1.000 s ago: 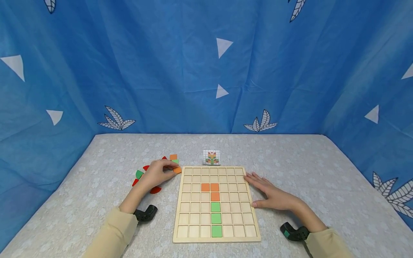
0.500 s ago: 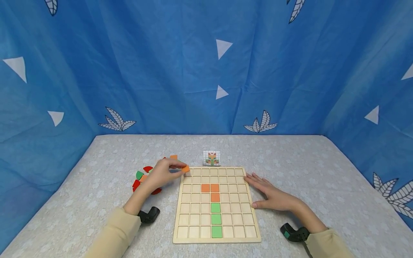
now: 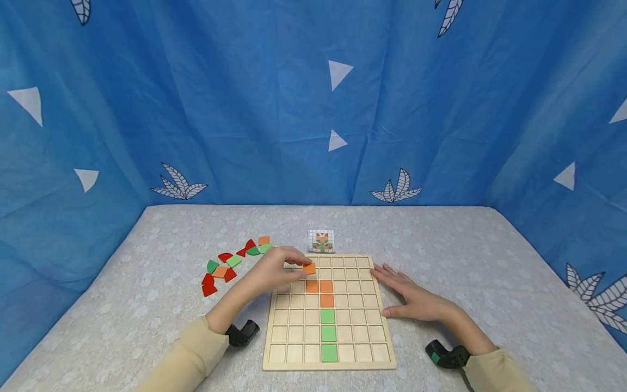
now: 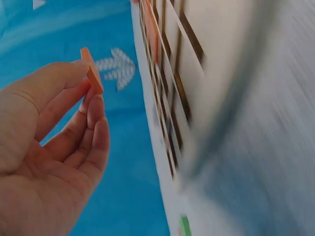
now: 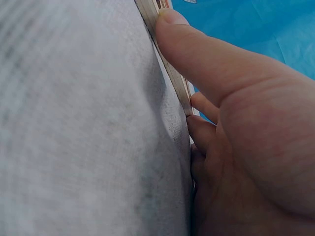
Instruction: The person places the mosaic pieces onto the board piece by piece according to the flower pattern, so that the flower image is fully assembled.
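My left hand [image 3: 275, 269] pinches an orange square tile [image 3: 309, 268] between thumb and fingertips, above the upper left part of the wooden grid board [image 3: 301, 366]. In the left wrist view the tile [image 4: 92, 71] is held up on edge, apart from the board. Three orange tiles [image 3: 326, 300] lie in cells near the board's middle, with a column of three green tiles [image 3: 328, 333] below them. My right hand [image 3: 415, 298] rests at the board's right edge, fingers extended; in the right wrist view the thumb and fingers touch the board's side [image 5: 172, 73].
Left of the board, several loose red, green and orange pieces [image 3: 220, 271] lie on the patterned tablecloth [image 3: 441, 239], some quarter-round, some square. A small pattern card [image 3: 321, 241] lies behind the board. A blue curtain [image 3: 274, 109] surrounds the table.
My left hand has carried the orange tile rightward from beside the loose pieces to over the board, uncovering those pieces. The right hand keeps its place.
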`<state>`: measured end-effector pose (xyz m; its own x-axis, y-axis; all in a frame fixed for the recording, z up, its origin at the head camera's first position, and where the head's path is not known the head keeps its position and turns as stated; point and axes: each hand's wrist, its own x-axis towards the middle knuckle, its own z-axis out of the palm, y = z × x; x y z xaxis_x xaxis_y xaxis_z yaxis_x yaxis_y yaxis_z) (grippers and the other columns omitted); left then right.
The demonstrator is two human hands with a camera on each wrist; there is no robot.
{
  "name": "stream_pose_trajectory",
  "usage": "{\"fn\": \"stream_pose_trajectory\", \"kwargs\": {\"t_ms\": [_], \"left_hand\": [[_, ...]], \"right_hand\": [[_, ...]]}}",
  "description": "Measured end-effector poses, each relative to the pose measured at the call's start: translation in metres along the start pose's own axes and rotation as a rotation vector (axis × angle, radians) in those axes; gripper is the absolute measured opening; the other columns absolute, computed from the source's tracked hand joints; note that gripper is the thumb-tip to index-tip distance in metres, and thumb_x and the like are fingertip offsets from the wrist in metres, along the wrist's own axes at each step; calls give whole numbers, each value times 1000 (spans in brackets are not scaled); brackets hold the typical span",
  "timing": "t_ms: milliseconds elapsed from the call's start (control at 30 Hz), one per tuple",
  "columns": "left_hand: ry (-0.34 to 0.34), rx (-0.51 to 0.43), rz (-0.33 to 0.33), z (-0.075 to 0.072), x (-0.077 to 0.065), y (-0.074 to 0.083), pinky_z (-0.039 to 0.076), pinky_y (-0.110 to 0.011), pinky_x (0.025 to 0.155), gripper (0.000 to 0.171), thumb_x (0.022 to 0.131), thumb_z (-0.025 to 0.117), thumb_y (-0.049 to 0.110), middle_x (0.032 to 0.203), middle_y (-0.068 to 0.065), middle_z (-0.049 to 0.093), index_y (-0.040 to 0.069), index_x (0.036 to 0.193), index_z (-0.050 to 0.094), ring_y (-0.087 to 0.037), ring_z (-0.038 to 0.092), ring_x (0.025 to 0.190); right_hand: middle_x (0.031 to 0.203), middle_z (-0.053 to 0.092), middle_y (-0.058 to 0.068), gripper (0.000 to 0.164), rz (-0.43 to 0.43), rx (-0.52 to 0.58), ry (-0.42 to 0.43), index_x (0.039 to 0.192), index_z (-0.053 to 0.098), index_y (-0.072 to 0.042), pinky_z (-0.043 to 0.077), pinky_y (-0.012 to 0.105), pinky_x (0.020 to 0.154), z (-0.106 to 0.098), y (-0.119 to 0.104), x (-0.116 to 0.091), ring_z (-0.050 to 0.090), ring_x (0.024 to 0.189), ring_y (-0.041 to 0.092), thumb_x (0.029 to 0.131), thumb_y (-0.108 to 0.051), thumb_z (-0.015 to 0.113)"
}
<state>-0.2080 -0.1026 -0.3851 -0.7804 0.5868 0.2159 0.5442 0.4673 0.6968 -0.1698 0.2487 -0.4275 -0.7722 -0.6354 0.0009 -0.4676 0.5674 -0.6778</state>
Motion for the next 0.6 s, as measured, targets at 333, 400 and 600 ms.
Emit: {"fn": "stream_pose_trajectory", "kwargs": {"t_ms": [333, 400, 600], "left_hand": [[-94, -22, 109, 27, 21, 25, 49, -33, 81, 22, 83, 71, 6, 99, 0, 67, 6, 104, 71, -16, 60, 95], [-108, -17, 116, 33, 24, 27, 49, -31, 81, 21, 83, 71, 6, 99, 0, 67, 6, 104, 72, -14, 60, 94], [-118, -12, 97, 47, 27, 26, 49, -22, 77, 18, 83, 72, 9, 98, -1, 66, 5, 101, 72, -9, 60, 92]], "right_hand": [[152, 14, 17, 83, 8, -22, 4, 149, 24, -7, 3, 63, 102, 0, 0, 0, 5, 137, 40, 85, -39, 67], [152, 14, 17, 83, 7, -27, 7, 149, 25, -7, 3, 63, 102, 0, 0, 0, 5, 137, 40, 85, -39, 68], [152, 15, 17, 83, 11, -16, 3, 149, 25, -7, 3, 63, 102, 0, 0, 0, 5, 137, 40, 85, -38, 68]]}}
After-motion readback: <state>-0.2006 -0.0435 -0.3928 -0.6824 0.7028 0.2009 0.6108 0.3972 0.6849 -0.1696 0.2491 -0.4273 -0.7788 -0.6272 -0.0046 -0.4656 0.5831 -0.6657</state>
